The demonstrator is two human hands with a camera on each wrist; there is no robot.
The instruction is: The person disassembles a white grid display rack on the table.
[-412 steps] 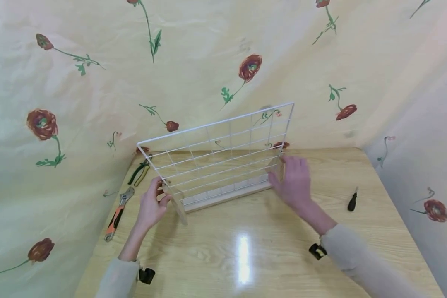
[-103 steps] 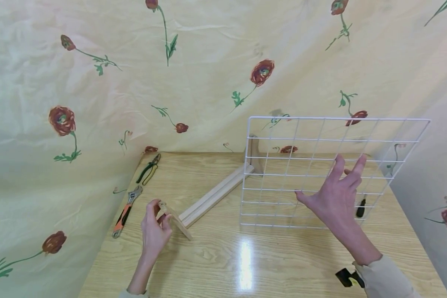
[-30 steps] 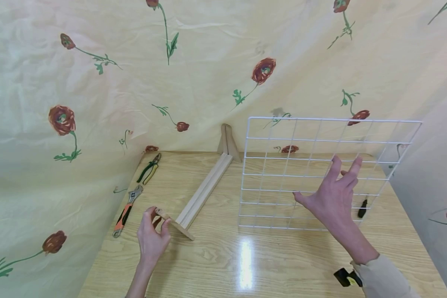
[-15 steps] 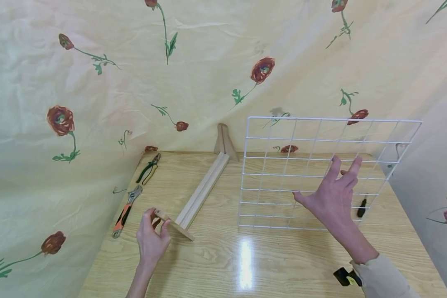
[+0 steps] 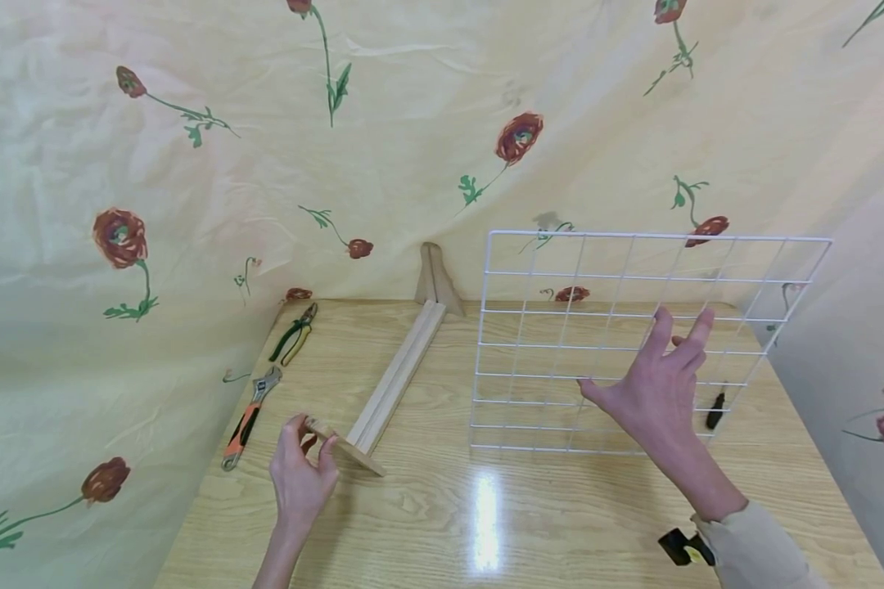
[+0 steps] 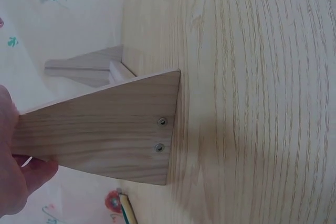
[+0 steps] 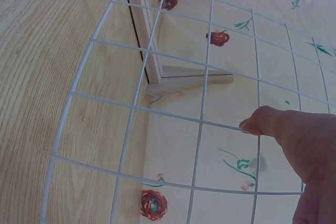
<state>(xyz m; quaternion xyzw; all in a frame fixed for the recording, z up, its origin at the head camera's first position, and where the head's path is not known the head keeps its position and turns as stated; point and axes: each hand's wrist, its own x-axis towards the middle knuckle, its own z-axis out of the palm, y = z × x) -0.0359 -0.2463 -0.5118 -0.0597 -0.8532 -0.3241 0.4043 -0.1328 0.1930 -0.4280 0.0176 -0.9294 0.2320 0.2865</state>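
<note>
A wooden stand has a long grooved rail (image 5: pixel 398 378) and an upright tapered board at each end. My left hand (image 5: pixel 299 478) pinches the narrow top of the near end board (image 6: pixel 100 137), whose lower edge is down at the tabletop. Two screw heads (image 6: pixel 162 122) show on that board's outer face. The far end board (image 5: pixel 438 282) stands by the back wall. To the right, my right hand (image 5: pixel 663 384) holds a white wire grid panel (image 5: pixel 633 236) upright, fingers spread across it. In the right wrist view the thumb (image 7: pixel 262 121) presses a wire.
Pliers (image 5: pixel 297 346) and an orange-black adjustable wrench (image 5: pixel 245 424) lie along the table's left edge. Behind the grid lies a small black screwdriver (image 5: pixel 716 411). Flower-printed cloth (image 5: pixel 412 164) rises at the back and both sides of the wood-grain table (image 5: pixel 545 523).
Since the oldest frame, the grid has come out of the stand and moved right in my right hand. The stand has turned, its far end swinging left, slightly more in the last second.
</note>
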